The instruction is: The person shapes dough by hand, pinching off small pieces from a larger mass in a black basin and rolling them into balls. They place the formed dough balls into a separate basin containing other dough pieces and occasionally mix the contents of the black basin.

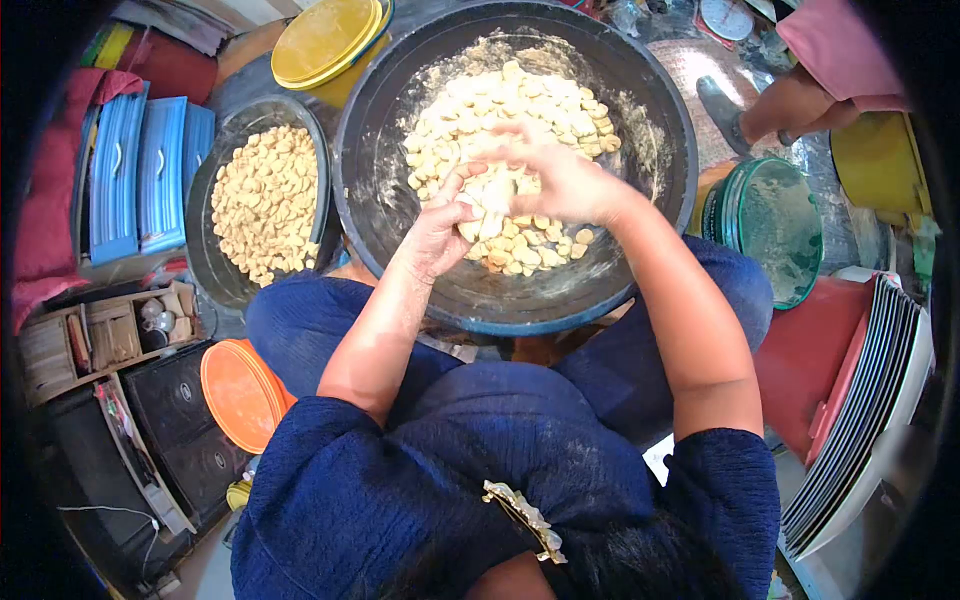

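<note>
A wide black basin [640,250] rests in front of my lap, holding many flat, pale dough-like pieces [520,105] dusted with powder. Over its middle, my left hand [447,225] is curled around some pale pieces [483,218]. Just to the right, my right hand [560,180] hovers close to those pieces, its fingers apart and blurred by motion; nothing can be made out in it. At the left stands a smaller dark basin [200,235] full of similar, browner pieces [265,200].
A yellow lid [325,42] lies behind the basins. An orange lid [240,395] leans at my left, near blue drawers [160,175]. On the right are a green-rimmed tub [780,230], stacked trays [860,410] and another person's leg [785,105].
</note>
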Available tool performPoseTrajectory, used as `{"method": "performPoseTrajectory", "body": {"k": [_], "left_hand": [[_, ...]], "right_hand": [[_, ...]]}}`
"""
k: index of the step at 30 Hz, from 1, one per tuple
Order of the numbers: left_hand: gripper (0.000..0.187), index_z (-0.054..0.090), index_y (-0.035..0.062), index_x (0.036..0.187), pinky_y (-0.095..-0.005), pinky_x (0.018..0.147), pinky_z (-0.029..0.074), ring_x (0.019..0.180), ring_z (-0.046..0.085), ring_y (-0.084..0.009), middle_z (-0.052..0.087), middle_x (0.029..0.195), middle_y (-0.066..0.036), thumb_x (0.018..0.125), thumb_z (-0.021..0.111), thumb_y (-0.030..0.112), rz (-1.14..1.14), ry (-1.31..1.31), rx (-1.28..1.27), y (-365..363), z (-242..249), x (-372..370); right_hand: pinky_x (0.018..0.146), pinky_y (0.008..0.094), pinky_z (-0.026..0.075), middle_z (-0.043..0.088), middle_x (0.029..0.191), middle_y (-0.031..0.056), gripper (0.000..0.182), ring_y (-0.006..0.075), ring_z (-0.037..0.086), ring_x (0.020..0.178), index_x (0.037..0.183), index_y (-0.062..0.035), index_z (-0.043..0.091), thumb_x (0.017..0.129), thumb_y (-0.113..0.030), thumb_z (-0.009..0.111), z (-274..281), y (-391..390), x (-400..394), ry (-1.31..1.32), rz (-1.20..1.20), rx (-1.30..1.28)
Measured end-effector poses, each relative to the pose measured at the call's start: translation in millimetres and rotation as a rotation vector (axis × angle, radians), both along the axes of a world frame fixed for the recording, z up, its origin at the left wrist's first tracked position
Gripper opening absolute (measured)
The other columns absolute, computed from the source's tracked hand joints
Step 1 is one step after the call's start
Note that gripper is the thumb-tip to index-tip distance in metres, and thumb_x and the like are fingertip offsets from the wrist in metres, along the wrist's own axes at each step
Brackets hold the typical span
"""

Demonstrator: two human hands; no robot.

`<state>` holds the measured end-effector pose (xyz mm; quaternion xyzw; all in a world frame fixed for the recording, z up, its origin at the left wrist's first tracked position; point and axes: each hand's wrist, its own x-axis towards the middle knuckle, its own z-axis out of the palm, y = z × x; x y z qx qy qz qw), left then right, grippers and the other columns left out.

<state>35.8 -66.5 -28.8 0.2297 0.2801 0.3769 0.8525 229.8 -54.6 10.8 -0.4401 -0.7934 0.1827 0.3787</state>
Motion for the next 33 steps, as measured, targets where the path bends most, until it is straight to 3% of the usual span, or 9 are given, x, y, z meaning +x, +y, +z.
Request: {"method": "performPoseTrajectory", "body": {"k": [3,7,9,11,19,20,25,27,33], "left_hand": [[0.044,0.043,0.0057,0.114,-0.0306,0.079,0.049,0.090,0.060,-0.0221,0.057,0.100,-0.014,0.073,0.055,0.001,-0.065,0.028,0.079,4,-15,-7],[0.045,0.041,0.0050,0.117,-0.0352,0.086,0.047,0.098,0.057,-0.0260,0.054,0.106,-0.017,0.073,0.050,-0.002,-0.129,0.040,0.082,5,-18,-18],[0.046,0.041,0.0025,0.117,-0.0371,0.088,0.046,0.098,0.057,-0.0266,0.054,0.106,-0.016,0.072,0.050,-0.002,-0.070,-0.047,0.042,4,-13,-13],[0.046,0.040,-0.0001,0.117,-0.0390,0.090,0.046,0.098,0.057,-0.0273,0.054,0.106,-0.016,0.072,0.049,-0.002,-0.018,-0.135,0.003,4,-9,-9],[0.075,0.028,0.0036,0.134,-0.0480,0.099,0.037,0.115,0.046,-0.0351,0.045,0.123,-0.019,0.061,0.045,-0.002,-0.050,-0.157,-0.030,7,-3,-18],[0.075,0.028,0.0036,0.134,-0.0480,0.099,0.037,0.115,0.046,-0.0351,0.045,0.123,-0.019,0.061,0.045,-0.002,-0.044,-0.157,-0.032,7,-7,-19],[0.073,0.018,0.0046,0.138,-0.0506,0.094,0.041,0.112,0.049,-0.0351,0.044,0.124,-0.020,0.070,0.042,-0.005,-0.118,-0.375,0.036,4,-15,-22],[0.068,0.021,0.0035,0.137,-0.0482,0.093,0.043,0.109,0.051,-0.0341,0.046,0.122,-0.020,0.073,0.042,-0.004,-0.137,-0.263,0.000,6,-11,-23],[0.036,0.041,-0.0022,0.123,-0.0399,0.088,0.047,0.102,0.055,-0.0292,0.053,0.112,-0.017,0.090,0.043,0.011,0.040,-0.124,-0.076,9,-20,-16]], "right_hand": [[0.087,0.0354,0.042,0.059,0.095,0.0151,0.027,0.0276,0.056,0.095,0.100,-0.0081,0.062,0.073,-0.008,0.061,-3,0,-4,-0.036,0.254,-0.476],[0.080,0.0344,0.046,0.060,0.093,0.0152,0.022,0.0261,0.057,0.093,0.098,-0.0077,0.062,0.078,-0.016,0.059,8,17,10,0.304,-0.201,-0.616],[0.080,0.0348,0.046,0.060,0.097,0.0141,0.025,0.0247,0.058,0.094,0.101,-0.0099,0.061,0.077,-0.018,0.061,-1,16,9,0.202,-0.134,-0.614],[0.078,0.0351,0.047,0.060,0.097,0.0142,0.027,0.0255,0.059,0.092,0.102,-0.0116,0.061,0.076,-0.019,0.062,-7,2,-6,-0.142,-0.026,0.094],[0.080,0.0360,0.045,0.056,0.097,0.0130,0.027,0.0261,0.055,0.097,0.099,-0.0031,0.060,0.077,-0.017,0.067,6,6,-3,-0.142,-0.011,-0.611],[0.078,0.0366,0.046,0.055,0.100,0.0132,0.031,0.0272,0.056,0.094,0.101,-0.0014,0.059,0.079,-0.022,0.066,-14,6,-3,-0.110,0.064,-0.270],[0.076,0.0367,0.047,0.055,0.101,0.0136,0.040,0.0283,0.056,0.091,0.104,-0.0032,0.059,0.073,-0.027,0.068,-21,-4,-26,-0.104,0.261,-0.259],[0.080,0.0369,0.046,0.054,0.102,0.0140,0.039,0.0302,0.055,0.094,0.102,-0.0041,0.059,0.069,-0.022,0.069,-6,0,-29,-0.109,-0.006,-0.668],[0.082,0.0362,0.045,0.058,0.094,0.0156,0.043,0.0296,0.056,0.090,0.110,-0.0058,0.054,0.069,-0.014,0.067,-13,-7,-37,-0.046,0.116,-0.258]]}}
